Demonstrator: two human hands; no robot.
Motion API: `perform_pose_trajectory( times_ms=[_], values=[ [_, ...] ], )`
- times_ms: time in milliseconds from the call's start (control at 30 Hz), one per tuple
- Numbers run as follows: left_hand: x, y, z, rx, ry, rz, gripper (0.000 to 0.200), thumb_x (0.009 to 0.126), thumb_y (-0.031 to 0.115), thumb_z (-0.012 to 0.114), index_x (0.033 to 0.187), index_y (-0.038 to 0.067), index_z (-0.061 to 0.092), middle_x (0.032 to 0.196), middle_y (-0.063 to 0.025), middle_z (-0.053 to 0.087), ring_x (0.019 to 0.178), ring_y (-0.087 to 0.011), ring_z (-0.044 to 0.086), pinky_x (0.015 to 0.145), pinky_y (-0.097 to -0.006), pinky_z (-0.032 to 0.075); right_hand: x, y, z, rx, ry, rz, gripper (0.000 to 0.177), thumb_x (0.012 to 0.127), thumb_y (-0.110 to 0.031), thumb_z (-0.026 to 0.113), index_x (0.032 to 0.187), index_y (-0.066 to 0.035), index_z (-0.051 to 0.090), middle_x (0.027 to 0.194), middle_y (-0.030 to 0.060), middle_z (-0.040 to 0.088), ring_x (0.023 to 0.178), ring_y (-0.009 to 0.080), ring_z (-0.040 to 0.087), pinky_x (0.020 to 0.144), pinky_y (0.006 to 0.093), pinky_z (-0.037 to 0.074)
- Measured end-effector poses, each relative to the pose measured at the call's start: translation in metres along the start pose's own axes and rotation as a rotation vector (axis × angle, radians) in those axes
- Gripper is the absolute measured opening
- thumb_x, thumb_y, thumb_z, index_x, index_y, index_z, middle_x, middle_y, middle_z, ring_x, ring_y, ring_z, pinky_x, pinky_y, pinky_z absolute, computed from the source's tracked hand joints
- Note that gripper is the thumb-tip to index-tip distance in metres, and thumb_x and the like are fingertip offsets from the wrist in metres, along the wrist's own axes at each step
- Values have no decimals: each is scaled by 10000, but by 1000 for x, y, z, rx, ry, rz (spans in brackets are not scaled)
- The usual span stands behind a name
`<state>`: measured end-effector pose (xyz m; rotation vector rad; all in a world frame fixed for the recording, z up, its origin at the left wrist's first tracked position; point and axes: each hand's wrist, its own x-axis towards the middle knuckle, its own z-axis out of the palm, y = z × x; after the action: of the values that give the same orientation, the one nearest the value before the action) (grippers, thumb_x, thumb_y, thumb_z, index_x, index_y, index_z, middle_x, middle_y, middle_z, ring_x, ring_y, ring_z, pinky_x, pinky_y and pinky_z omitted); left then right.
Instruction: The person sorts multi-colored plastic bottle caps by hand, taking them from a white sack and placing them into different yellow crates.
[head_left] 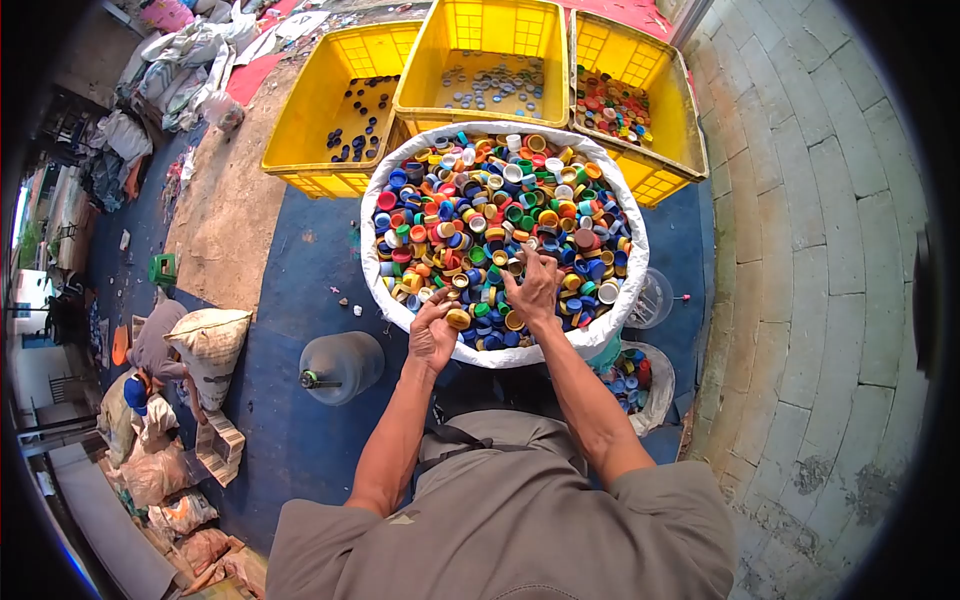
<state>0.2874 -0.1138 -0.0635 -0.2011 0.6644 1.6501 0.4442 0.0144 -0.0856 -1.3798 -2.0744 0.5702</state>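
Note:
A big white sack [628, 310] with a rolled rim is heaped with loose plastic bottle caps [480, 215] in many colours. Over its near left edge, my left hand [434, 338] is closed on a yellow bottle cap [458, 319], held between thumb and fingers. My right hand [535, 292] reaches onto the heap just right of it, palm down. Its fingers are apart and touch the caps near the middle of the pile. Whether a cap sits between those fingertips is hard to make out.
Behind the sack stand three yellow crates: left [310, 120] with dark caps, middle [425, 80] with pale ones, right [685, 130] with red and orange ones. A large clear jug [343, 368] lies at left. Another person [150, 400] bends among filled bags. A block wall [800, 250] runs along the right.

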Motion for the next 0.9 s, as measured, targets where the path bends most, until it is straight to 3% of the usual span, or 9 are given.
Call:
perform_pose_trajectory(
  times_ms=[133, 367, 433, 533, 567, 633, 700, 800, 900],
  values=[
    [-12, -1, -6, -171, 112, -71, 243, 862, 205, 599, 1041, 44, 571, 886, -77, 576, 827, -200, 571, 746, -365, 488, 15, -4, 19, -142, -59, -49, 623, 698, -268, 792, 1231, -89, 523, 993, 16, 678, 996, 228, 495, 833, 410, 311],
    [-16, -11, -11, -5, 218, -101, 137, 877, 246, 604, 874, 112, 573, 743, 8, 548, 723, -142, 542, 691, -326, 463, 19, -7, 28, -56, -94, 60, 579, 721, -233, 776, 1213, -52, 531, 965, 69, 668, 994, 252, 505, 824, 414, 341],
    [-14, -15, 1, 146, 297, -68, 134, 846, 214, 665, 821, 134, 560, 651, 50, 495, 600, -90, 490, 582, -272, 422, 20, -10, 22, -6, -68, 93, 554, 734, -211, 769, 1206, -45, 532, 939, 79, 665, 962, 234, 537, 814, 390, 387],
    [-2, -21, 7, 562, 309, -26, 195, 789, 153, 747, 832, 110, 561, 651, 56, 496, 513, -35, 430, 455, -194, 335, 17, -12, -3, 547, -85, 409, 513, 756, -176, 753, 1193, -25, 531, 970, 75, 654, 913, 152, 577, 766, 308, 443],
    [4, -24, 10, 808, 313, 15, 226, 786, 172, 757, 875, 69, 577, 657, 46, 521, 537, -35, 452, 481, -193, 358, 10, 1, 0, 703, -49, 416, 469, 777, -154, 718, 1181, -7, 531, 992, 78, 641, 874, 117, 593, 730, 260, 474],
    [20, -34, 1, 1140, 188, 272, 269, 776, 180, 762, 915, 24, 593, 692, 9, 588, 584, -64, 522, 536, -214, 413, 0, 8, -22, 1069, -54, 637, 441, 789, -151, 694, 1172, -9, 529, 971, 76, 623, 862, 168, 605, 736, 284, 481],
    [30, -38, 3, 1468, 210, 348, 361, 735, 182, 763, 992, 2, 585, 790, -84, 677, 733, -171, 649, 657, -297, 486, -19, 24, -39, 1528, -56, 752, 331, 827, -159, 536, 1127, -20, 540, 944, 87, 605, 865, 204, 601, 790, 349, 471],
    [47, -48, 10, 1733, 197, 432, 391, 744, 186, 721, 1055, 21, 552, 844, -133, 685, 809, -324, 663, 722, -417, 503, -53, 44, -63, 1710, 23, 920, 271, 827, -188, 503, 1040, -38, 574, 950, 97, 621, 864, 228, 596, 800, 383, 474],
    [50, -53, 20, 1861, 215, 392, 403, 748, 225, 729, 1050, 34, 541, 870, -137, 684, 818, -329, 662, 720, -431, 508, -69, 50, -72, 1655, 102, 1006, 180, 841, -220, 602, 919, -62, 634, 856, 57, 636, 793, 187, 599, 702, 339, 496]
  ],
)
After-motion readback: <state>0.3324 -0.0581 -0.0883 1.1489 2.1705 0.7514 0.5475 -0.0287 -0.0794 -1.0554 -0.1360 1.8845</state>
